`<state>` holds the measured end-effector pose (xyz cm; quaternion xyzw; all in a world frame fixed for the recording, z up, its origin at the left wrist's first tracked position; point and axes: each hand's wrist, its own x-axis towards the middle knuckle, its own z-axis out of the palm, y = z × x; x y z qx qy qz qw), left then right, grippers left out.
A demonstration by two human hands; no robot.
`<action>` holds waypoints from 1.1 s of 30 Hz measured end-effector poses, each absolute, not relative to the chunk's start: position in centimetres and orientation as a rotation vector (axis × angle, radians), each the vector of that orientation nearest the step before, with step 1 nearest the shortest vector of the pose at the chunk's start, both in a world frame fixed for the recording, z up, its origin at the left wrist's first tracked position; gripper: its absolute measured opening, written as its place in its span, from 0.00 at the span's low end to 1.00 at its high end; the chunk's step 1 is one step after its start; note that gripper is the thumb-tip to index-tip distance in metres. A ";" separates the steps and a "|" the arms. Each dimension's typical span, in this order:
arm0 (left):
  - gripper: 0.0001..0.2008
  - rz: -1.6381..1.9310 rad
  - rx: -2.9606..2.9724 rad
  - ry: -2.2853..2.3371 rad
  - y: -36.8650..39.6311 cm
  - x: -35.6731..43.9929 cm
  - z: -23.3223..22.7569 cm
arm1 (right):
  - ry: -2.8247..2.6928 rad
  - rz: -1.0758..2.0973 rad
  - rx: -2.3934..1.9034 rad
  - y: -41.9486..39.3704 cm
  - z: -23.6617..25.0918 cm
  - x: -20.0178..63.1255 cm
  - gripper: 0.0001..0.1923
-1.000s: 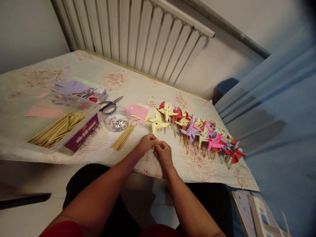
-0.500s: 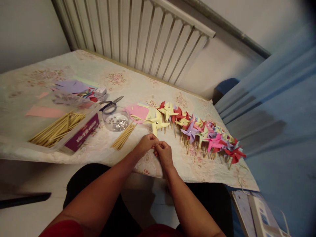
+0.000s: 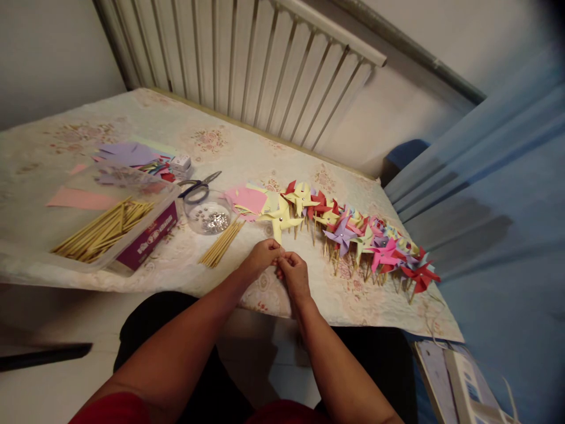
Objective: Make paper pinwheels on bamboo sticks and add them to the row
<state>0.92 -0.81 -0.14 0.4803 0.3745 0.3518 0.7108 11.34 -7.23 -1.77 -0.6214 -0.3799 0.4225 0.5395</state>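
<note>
My left hand (image 3: 261, 257) and my right hand (image 3: 293, 272) meet at the table's near edge, fingertips pinched together on the stick of a yellow pinwheel (image 3: 281, 218) that rises just beyond them. The stick itself is hidden by my fingers. A long row of finished pinwheels (image 3: 362, 238) in red, pink, purple and yellow lies to the right. A small bundle of loose wooden sticks (image 3: 220, 244) rests left of my left hand.
A clear box of sticks (image 3: 110, 227), a round dish of metal pins (image 3: 210, 217), scissors (image 3: 196, 187), cut paper squares (image 3: 249, 199) and coloured paper (image 3: 128, 154) sit on the floral tablecloth (image 3: 66, 135). A radiator (image 3: 247, 59) stands behind, a blue curtain (image 3: 494, 194) on the right.
</note>
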 end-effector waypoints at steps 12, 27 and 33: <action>0.09 0.784 1.086 0.791 -0.7 0.9 -0.8 | -0.901 1.016 -1.477 -7.3 -1.4 11.2 0.10; 0.09 0.792 1.103 0.863 -0.7 1.1 -0.9 | -0.928 1.013 -1.458 -7.3 -1.7 11.4 0.10; 0.10 0.794 1.100 0.867 -0.6 1.2 -1.2 | -0.937 1.013 -1.458 -7.4 -1.4 11.3 0.11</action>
